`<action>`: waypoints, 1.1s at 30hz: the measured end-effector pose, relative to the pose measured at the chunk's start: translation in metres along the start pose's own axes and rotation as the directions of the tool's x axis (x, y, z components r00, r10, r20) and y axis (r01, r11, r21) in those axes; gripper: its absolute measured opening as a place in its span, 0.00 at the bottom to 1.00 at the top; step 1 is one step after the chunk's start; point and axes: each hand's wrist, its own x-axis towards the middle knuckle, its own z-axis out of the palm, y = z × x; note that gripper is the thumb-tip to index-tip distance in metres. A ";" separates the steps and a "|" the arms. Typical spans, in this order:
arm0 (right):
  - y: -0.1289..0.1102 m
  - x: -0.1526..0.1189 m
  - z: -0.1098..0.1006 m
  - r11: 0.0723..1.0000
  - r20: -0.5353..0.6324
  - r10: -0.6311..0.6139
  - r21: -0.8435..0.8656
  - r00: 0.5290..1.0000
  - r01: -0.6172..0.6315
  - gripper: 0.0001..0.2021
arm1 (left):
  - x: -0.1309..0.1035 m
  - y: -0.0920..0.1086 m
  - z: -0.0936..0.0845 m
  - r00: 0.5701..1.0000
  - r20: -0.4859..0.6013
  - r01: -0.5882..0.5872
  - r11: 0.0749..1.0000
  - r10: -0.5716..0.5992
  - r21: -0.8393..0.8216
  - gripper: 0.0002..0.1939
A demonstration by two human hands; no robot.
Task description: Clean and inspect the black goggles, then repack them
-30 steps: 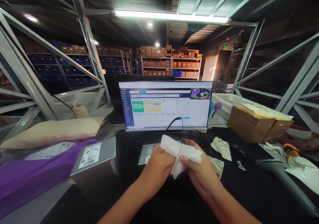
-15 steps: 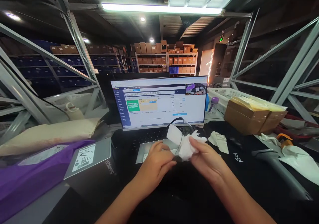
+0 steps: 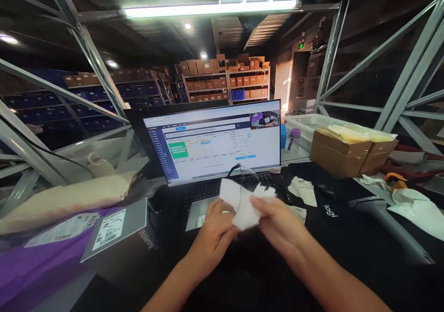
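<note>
My left hand [image 3: 218, 224] is closed, fingers curled around the near part of what looks like a pair of glasses [image 3: 234, 168]. Its thin dark arms stick up beyond my hands, in front of the laptop screen; the lenses are mostly hidden. Pinched between the thumb and fingers of my right hand [image 3: 277, 215] is a crumpled white tissue [image 3: 247, 210], pressed against the glasses and touching my left fingertips. Both hands are close together above the near edge of the laptop [image 3: 194, 215].
A lit screen [image 3: 215, 145] stands behind my hands. To the left are a grey box [image 3: 121, 229], a purple bag [image 3: 41, 266] and a beige package [image 3: 69, 196]. A barcode scanner [image 3: 391, 229], used tissues [image 3: 301, 191], cardboard boxes [image 3: 340, 152] and a white basket [image 3: 301, 121] are on the right.
The tissue has spread flatter and now covers more of the glasses' near part. My right hand has shifted slightly left with it. The whole view has turned a little.
</note>
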 end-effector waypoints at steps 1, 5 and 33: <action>-0.009 0.004 -0.001 1.000 0.000 0.026 0.001 1.000 -0.026 0.21 | 0.001 -0.001 -0.001 1.000 0.014 -0.020 1.000 0.020 0.023 0.20; -0.012 0.010 -0.003 1.000 0.002 0.006 0.000 1.000 -0.006 0.21 | 0.001 -0.002 -0.002 1.000 0.012 -0.026 0.999 0.025 0.044 0.18; 0.015 0.000 0.001 0.996 -0.039 -0.082 -0.035 0.996 0.081 0.38 | -0.001 -0.009 -0.003 0.996 -0.037 0.077 0.997 -0.077 -0.005 0.20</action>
